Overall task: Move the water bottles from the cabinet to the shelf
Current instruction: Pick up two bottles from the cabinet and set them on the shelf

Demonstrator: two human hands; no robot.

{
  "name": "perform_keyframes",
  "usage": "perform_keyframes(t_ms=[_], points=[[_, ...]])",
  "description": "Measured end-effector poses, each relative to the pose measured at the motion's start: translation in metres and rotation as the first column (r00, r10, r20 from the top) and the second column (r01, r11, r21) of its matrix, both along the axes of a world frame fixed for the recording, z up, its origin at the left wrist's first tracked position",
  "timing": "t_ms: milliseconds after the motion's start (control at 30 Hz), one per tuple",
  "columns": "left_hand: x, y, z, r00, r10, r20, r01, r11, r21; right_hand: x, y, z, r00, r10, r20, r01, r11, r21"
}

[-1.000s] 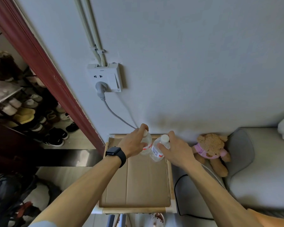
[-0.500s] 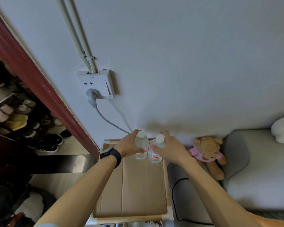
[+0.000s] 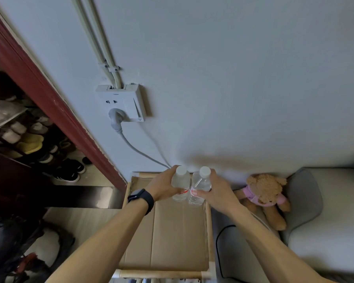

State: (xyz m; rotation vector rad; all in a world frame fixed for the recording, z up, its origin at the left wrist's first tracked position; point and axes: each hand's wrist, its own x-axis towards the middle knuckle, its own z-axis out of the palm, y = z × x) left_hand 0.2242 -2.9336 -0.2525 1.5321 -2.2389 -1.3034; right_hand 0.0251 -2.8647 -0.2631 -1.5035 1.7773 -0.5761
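Observation:
Two clear water bottles with white caps and red labels stand side by side at the far end of the shelf top point(image 3: 178, 237), which is lined with brown cardboard. My left hand point(image 3: 164, 186), a black watch on its wrist, grips the left bottle point(image 3: 180, 180) round its body. My right hand point(image 3: 215, 190) grips the right bottle point(image 3: 201, 182) the same way. Both bottles are upright, touching each other, close to the wall.
A wall socket point(image 3: 123, 103) with a grey plug and cable hangs above the shelf. A teddy bear point(image 3: 266, 195) lies on a grey sofa point(image 3: 335, 221) to the right. A red door frame point(image 3: 49, 99) and shoes point(image 3: 70, 170) are at the left.
Both bottles have been brought upright and closer together at the shelf's far end. The camera has shifted slightly; both hands keep hold of them.

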Motion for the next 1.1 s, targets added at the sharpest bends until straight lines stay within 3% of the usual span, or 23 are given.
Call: perform_keyframes(t_ms=[300, 567, 1100], points=[[0.001, 0.001, 0.001, 1.0, -0.022, 0.01, 0.022, 1.0, -0.019, 0.0, 0.004, -0.012, 0.997, -0.04, 0.059, 0.044, 0.997, -0.058], [-0.004, 0.002, -0.001, 0.998, 0.066, -0.021, -0.067, 0.996, -0.057, -0.006, -0.022, -0.014, 0.998, 0.071, 0.0, -0.07, 0.995, 0.064], [-0.008, 0.006, -0.009, 0.994, 0.092, -0.051, -0.096, 0.993, -0.074, -0.008, -0.007, -0.032, 0.99, -0.04, 0.137, 0.034, 0.998, 0.044]])
